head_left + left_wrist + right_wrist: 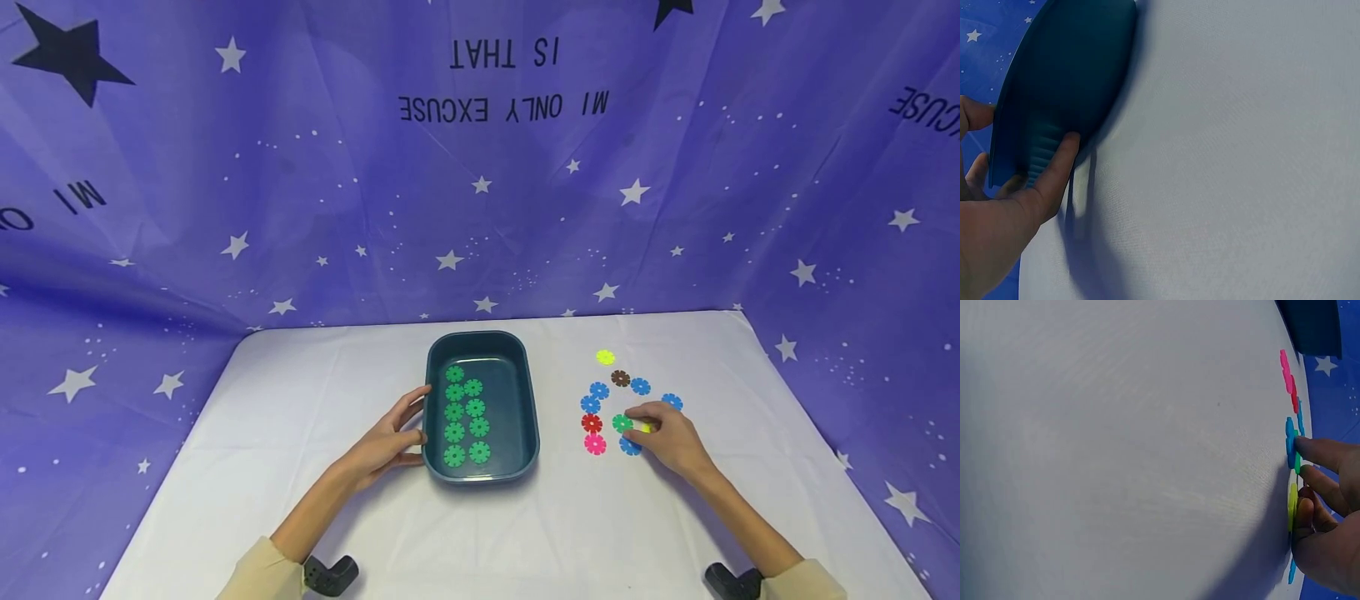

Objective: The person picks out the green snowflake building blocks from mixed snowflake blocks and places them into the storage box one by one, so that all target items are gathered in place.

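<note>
A dark teal tray (525, 417) stands mid-table with several green snowflake discs (465, 412) in two rows inside. My left hand (417, 423) rests against its left wall with relaxed fingers. In the left wrist view the thumb (1057, 165) presses the tray's outer side (1066, 81). To the right, my right hand (634, 422) curls over a loose group of discs. Its index and thumb pinch the edge of a green disc (621, 423), seen edge-on in the right wrist view (1297, 464). A yellow disc (1292, 503) lies under the thumb.
Around the right hand lie blue discs (598, 390), a red disc (592, 423), a pink disc (595, 444), a brown disc (620, 378) and a yellow disc (605, 357). A white cloth (300, 467) covers the table. A purple starry backdrop (480, 208) rises behind.
</note>
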A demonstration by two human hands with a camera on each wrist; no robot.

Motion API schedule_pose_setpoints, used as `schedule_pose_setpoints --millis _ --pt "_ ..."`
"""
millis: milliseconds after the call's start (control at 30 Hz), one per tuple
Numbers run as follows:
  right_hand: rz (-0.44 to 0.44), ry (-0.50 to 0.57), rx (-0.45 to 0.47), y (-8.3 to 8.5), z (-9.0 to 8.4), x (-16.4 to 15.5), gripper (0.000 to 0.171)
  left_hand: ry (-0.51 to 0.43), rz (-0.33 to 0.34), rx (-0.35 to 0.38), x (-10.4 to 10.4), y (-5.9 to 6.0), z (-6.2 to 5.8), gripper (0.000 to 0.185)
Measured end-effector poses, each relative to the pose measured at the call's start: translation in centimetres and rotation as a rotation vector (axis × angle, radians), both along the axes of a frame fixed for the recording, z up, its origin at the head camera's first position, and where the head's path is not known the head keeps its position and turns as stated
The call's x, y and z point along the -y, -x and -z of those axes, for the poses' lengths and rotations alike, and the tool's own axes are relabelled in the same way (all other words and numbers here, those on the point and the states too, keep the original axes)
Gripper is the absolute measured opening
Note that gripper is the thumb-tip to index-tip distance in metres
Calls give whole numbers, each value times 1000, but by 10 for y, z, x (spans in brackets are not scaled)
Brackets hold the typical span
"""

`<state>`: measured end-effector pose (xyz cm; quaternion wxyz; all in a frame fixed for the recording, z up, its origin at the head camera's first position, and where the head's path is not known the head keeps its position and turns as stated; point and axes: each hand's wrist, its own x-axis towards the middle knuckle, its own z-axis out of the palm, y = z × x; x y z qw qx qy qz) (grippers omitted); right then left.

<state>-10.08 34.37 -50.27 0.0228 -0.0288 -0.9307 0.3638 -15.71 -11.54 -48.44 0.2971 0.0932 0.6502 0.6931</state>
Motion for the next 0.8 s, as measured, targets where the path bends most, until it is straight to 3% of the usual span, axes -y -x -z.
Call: schedule_pose_setpoints --millis 233,567,800 --pt "11 -1 34 2 -1 2 30 -4 1 -2 0 1 1 85" --pt "5 -46 0 12 4 7 28 16 -3 4 -1 1 2 86" --pt "-28 57 3 15 -2 15 22 13 -8 0 -1 0 1 85"
